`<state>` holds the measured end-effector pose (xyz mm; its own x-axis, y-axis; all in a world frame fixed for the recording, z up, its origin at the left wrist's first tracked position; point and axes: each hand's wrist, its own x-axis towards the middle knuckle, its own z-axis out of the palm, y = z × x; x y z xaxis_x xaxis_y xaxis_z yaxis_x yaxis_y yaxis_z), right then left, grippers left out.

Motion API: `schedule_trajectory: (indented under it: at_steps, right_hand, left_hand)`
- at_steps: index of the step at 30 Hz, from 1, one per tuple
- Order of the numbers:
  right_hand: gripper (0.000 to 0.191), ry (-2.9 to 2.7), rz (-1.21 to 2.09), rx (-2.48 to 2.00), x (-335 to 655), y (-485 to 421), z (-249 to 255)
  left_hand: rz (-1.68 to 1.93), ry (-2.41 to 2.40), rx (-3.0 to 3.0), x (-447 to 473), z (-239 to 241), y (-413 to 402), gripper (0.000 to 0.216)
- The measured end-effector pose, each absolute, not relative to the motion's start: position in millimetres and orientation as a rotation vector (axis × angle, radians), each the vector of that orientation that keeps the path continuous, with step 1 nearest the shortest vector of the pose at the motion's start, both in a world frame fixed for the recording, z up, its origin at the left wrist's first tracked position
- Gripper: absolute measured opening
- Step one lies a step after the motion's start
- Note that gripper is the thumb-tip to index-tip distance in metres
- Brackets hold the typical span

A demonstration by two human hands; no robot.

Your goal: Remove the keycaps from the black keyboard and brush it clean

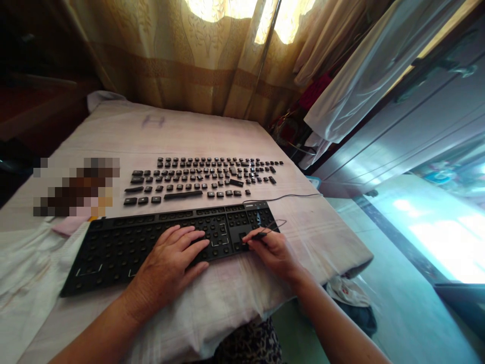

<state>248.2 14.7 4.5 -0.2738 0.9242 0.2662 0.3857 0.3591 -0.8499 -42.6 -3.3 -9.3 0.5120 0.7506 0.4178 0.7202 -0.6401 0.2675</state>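
A black keyboard [109,247] lies aslant on the cloth, most of its keycaps off and the small stems showing. My left hand [172,258] rests flat on its middle, fingers spread and holding nothing. Over the right part, my right hand [271,247] pinches a wire keycap puller [261,235], whose thin wire loop sticks out to the right. Its working end is by a dark keycap [242,236] among the arrow keys; whether it touches that cap is hard to tell. Beyond the keyboard, loose black keycaps [184,178] lie in rows, with the long space bar [183,195] nearest.
A thin black cable [288,196] runs right from the keyboard's back edge. Pink and white cloth [74,222] lies at left beside a blurred-out patch. A curtain [182,65] hangs behind the cloth-covered surface [204,129], whose right edge drops toward the floor [394,237].
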Motion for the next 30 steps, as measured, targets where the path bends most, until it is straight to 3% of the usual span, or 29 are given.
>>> schedule_trajectory:
  at_steps: [6,18,25,30]
  right_hand:
    - [0.034,-1.299,1.115,-1.170,249,19,9]
    - [0.032,-1.377,1.153,-1.044,215,15,16]
    - [0.053,-1.352,0.914,-1.195,265,98,20]
    - [0.056,-1.419,0.882,-1.206,290,158,20]
  left_hand:
    - [0.783,1.318,2.674,-43,-9,-2,0.032]
    - [0.883,1.316,2.689,-12,20,-1,0.028]
    - [1.075,1.257,2.712,-7,8,11,0.018]
    - [1.196,1.261,2.784,-13,-2,15,0.021]
